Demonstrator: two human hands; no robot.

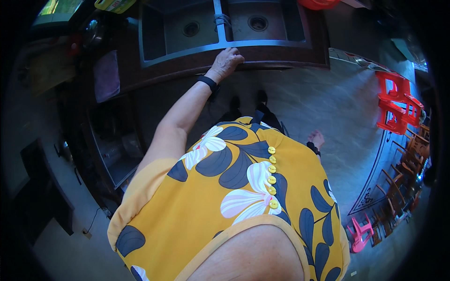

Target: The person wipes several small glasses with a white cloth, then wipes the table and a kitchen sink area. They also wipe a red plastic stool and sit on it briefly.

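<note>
My left hand (pixel 228 61), with a black band on its wrist, is at the front edge of the dark countertop (pixel 182 68). Its fingers are curled in, and no object shows in them. Just beyond lies a double-bowl steel sink (pixel 222 38) with a drain in each bowl. A grey cloth (pixel 221 20) is wrapped around the divider between the bowls. My right hand (pixel 316 138) hangs low at my right side, away from the counter, its fingers loosely apart and nothing seen in them.
A pinkish cloth (pixel 107 75) drapes over the counter's left part. A yellow-green container (pixel 114 5) and a red plastic vessel (pixel 318 3) stand behind the sink. Red plastic stools (pixel 392 117), a pink stool (pixel 361 233) and wooden chairs (pixel 395 189) line the right side.
</note>
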